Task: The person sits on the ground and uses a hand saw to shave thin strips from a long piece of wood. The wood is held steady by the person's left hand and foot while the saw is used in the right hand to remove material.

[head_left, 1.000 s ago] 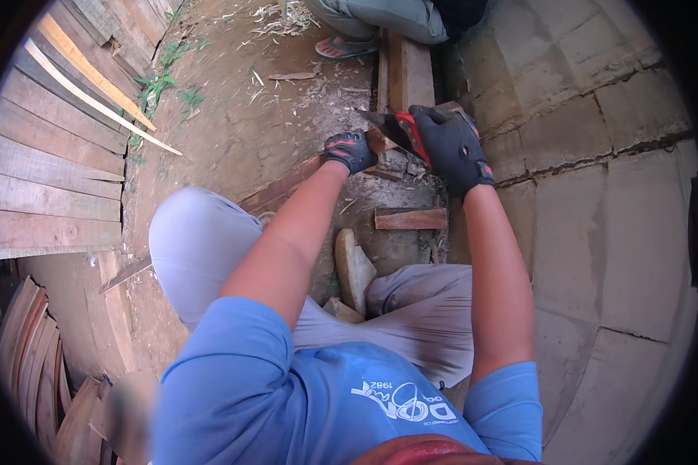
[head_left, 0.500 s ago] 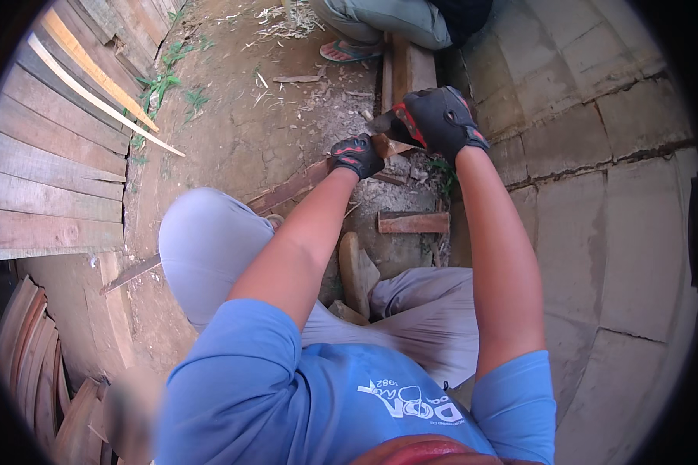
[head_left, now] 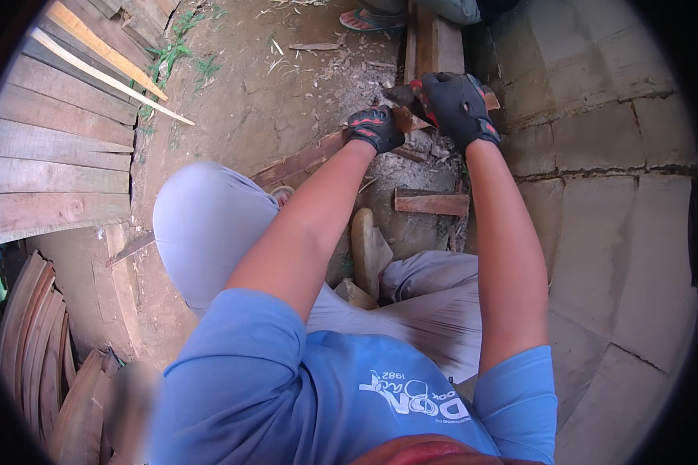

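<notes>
My left hand (head_left: 374,129), in a black glove with red trim, is closed around a long reddish-brown wooden strip (head_left: 302,160). The strip slants from beside my raised knee up to the right, over wood-dust-covered ground. Just right of it my right hand (head_left: 456,111), gloved alike, is closed on a dark flat tool (head_left: 398,94). The tool's blunt end points left, above the strip; its grip is hidden in the fist, so I cannot tell its kind. Below the hands lies a short wooden block (head_left: 432,203).
A person's sandalled foot (head_left: 372,20) is at the top, beside a long timber beam (head_left: 448,48). A grey block wall (head_left: 597,139) stands on the right. Wooden boards (head_left: 54,167) line the left, with curved wood pieces (head_left: 31,325) below. Shavings litter the ground.
The whole view has shifted, so the scene sits higher and farther right. Both hands keep their holds. A reddish wood end now shows to the right of my right hand.
</notes>
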A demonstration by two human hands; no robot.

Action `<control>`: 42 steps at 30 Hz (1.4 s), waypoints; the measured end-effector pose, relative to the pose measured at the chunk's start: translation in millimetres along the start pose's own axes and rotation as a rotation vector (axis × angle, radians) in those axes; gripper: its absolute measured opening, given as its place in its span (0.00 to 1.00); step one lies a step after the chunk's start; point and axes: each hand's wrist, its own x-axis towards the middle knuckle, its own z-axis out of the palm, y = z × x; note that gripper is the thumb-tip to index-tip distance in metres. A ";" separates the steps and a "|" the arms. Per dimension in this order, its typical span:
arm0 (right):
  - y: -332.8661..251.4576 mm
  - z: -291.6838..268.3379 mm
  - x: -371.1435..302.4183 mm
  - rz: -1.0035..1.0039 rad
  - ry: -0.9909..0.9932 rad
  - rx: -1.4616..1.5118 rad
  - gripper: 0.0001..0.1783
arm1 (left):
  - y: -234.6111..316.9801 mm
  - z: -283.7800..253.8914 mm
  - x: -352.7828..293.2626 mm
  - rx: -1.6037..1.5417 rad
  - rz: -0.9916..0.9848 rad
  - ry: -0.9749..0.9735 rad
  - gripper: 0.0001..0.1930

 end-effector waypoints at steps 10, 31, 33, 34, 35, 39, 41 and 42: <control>-12.8 4.0 -20.0 0.401 0.084 0.474 0.27 | -3.8 4.7 5.5 0.037 -0.016 0.033 0.29; 24.1 98.2 19.3 0.161 0.131 0.272 0.26 | 5.6 1.4 -3.8 -0.035 -0.016 0.051 0.27; -5.8 78.9 13.3 0.329 0.131 0.471 0.26 | -2.2 2.7 -0.3 -0.033 -0.022 0.031 0.26; -7.1 82.2 6.1 0.354 0.194 0.486 0.26 | 3.5 5.2 2.7 -0.006 -0.027 0.068 0.25; -2.9 89.0 -4.1 0.388 0.238 0.495 0.26 | 12.7 12.9 1.8 0.009 -0.034 0.085 0.24; -0.2 97.1 -25.2 0.329 0.303 0.683 0.25 | 16.7 30.0 -7.0 0.109 0.027 0.317 0.17; 3.4 99.8 -35.2 0.318 0.303 0.755 0.24 | 14.5 30.9 -7.5 0.072 0.036 0.313 0.17; 2.3 101.9 -39.0 0.328 0.306 0.742 0.23 | 14.3 30.3 -7.8 0.070 0.039 0.313 0.16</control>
